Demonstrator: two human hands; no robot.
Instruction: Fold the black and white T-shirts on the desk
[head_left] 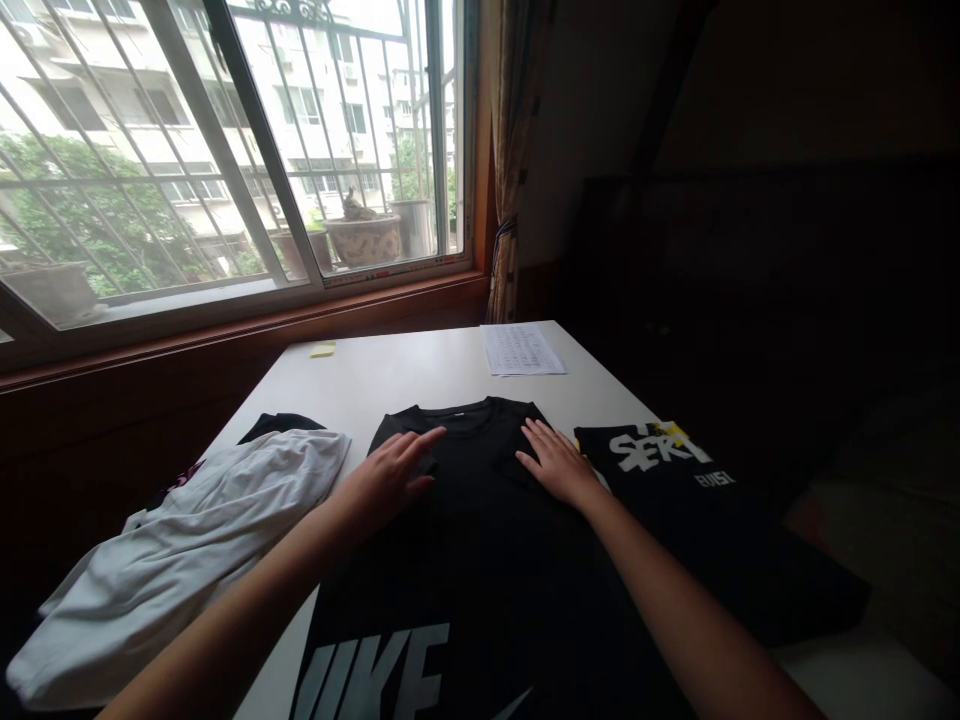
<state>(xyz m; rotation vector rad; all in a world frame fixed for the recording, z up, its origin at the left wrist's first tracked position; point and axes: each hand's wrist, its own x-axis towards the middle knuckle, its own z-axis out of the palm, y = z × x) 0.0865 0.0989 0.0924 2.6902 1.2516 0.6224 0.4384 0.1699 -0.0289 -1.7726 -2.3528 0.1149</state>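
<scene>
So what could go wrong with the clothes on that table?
The left hand and right hand are spread at the shoulders of the middle black shirt, so an uneven tug might crease it. The loosely heaped white garment lies near the left edge of the table; a bump from the left arm could maybe make it slide off.

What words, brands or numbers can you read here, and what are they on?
"NIKE": grey print on the black crew-neck fabric shirt.
"SER", then an unclear letter: white print on the folded black fabric garment.
Beneath it, smaller, possibly "EVISI"; not certain.
Too small to read: the printed white paper sheets and the pale collar label.
</scene>
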